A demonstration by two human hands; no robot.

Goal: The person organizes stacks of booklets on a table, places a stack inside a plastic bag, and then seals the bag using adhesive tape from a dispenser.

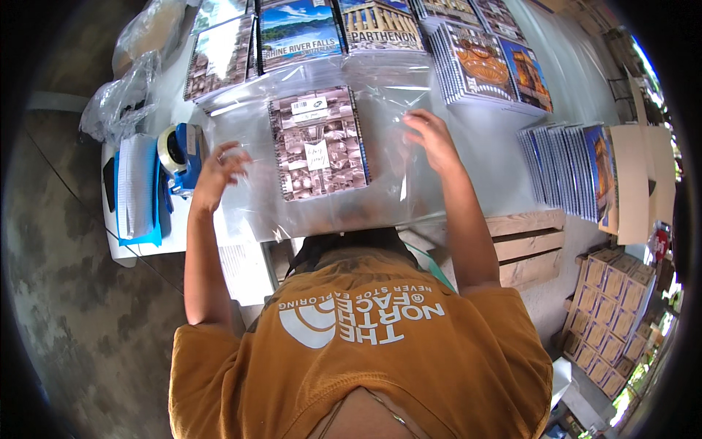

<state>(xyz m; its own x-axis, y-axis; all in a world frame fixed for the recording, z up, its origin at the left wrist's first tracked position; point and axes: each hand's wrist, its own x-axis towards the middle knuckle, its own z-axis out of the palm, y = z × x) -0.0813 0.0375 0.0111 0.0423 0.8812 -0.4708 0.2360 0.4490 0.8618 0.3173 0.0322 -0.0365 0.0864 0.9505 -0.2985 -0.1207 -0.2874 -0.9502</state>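
Note:
A spiral-bound notebook point(319, 139) with a brown-toned photo-collage cover lies in the middle of the table, a pale label at its top and another lower down. Clear plastic film point(395, 172) spreads under and around it, wrinkled and shiny. My left hand point(221, 174) hovers left of the notebook at the film's edge, fingers bent and apart, slightly blurred. On the other side, my right hand point(431, 139) is raised by the film, its fingers apart. Neither hand touches the notebook. Whether the fingertips touch the film is hard to make out.
Stacks of picture-cover notebooks point(301, 33) line the far side, with another stack point(479, 66) at the far right. A row of notebooks point(567, 168) stands by a cardboard box point(643, 183). Left are a blue tape dispenser point(183, 157) and crumpled plastic point(128, 99). Small boxes point(610, 314) are piled lower right.

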